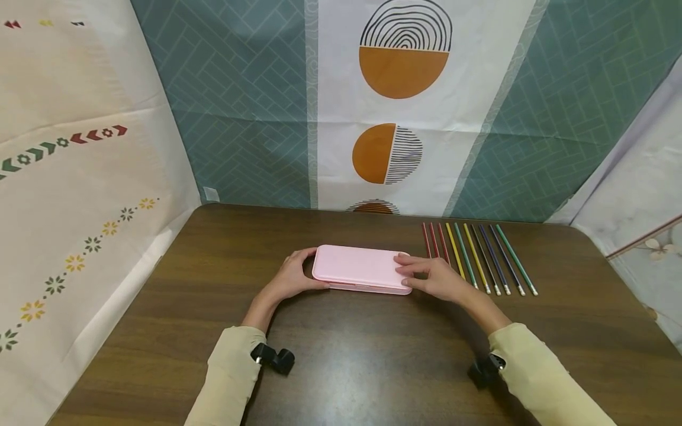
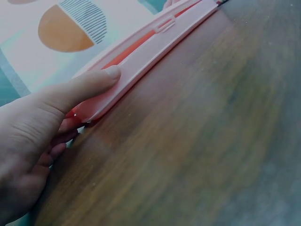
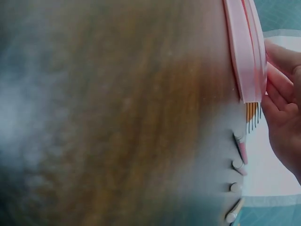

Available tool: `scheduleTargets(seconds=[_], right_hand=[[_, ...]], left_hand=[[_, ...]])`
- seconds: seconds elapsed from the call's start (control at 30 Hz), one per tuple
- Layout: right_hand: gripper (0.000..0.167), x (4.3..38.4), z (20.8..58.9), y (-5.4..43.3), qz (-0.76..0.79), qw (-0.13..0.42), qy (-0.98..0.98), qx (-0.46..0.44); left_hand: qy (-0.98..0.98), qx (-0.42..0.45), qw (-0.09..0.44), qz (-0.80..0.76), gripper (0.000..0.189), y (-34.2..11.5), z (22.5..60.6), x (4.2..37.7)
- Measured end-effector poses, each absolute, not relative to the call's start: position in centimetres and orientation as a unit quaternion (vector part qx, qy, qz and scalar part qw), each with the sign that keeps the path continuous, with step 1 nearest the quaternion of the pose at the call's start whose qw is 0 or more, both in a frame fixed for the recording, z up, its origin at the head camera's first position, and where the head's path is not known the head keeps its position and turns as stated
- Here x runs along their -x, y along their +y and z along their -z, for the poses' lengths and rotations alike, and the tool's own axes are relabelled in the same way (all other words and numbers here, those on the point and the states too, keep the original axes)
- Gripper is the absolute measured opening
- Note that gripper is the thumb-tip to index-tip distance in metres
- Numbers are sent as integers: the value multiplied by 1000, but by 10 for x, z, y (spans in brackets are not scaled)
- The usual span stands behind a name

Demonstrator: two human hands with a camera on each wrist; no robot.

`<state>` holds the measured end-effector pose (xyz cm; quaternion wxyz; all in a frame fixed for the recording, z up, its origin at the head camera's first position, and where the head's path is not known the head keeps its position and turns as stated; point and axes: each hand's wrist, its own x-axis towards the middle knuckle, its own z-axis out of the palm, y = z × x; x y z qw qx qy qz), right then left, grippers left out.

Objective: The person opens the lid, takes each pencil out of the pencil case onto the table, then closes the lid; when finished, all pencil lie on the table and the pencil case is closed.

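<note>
A flat pink pencil case (image 1: 362, 267) lies lengthwise on the table, its lid on top. My left hand (image 1: 290, 277) grips the left end, thumb along the front wall and the other fingers partly hidden behind. In the left wrist view a narrow red gap runs below the lid (image 2: 136, 35), by a small front latch (image 2: 165, 25). Over the right end is my right hand (image 1: 434, 278), with its fingertips resting on the lid and the thumb at the front right corner. The right wrist view has those fingers (image 3: 281, 87) against the lid side of the case.
Right of the case lies a row of several pencils (image 1: 485, 260) in red, yellow, green and dark colours, their eraser ends toward me. The brown table (image 1: 341, 349) meets a patterned cloth backdrop (image 1: 250, 118) behind. Black wrist cameras (image 1: 274, 358) sit on both sleeves.
</note>
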<state>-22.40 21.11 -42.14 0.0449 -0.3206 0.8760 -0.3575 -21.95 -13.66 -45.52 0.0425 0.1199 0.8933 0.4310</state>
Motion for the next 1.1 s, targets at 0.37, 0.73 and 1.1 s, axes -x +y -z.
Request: scheduleTargets(seconds=[0.37, 0.73, 1.1], right_hand=[[37, 221, 429, 213, 336, 27, 876, 344], [43, 209, 419, 184, 115, -71, 897, 420], [50, 209, 417, 145, 72, -45, 889, 449]], left_hand=[[895, -131, 48, -424, 100, -137, 456, 219], [900, -127, 37, -415, 99, -142, 458, 219], [900, -143, 28, -410, 99, -138, 458, 221]])
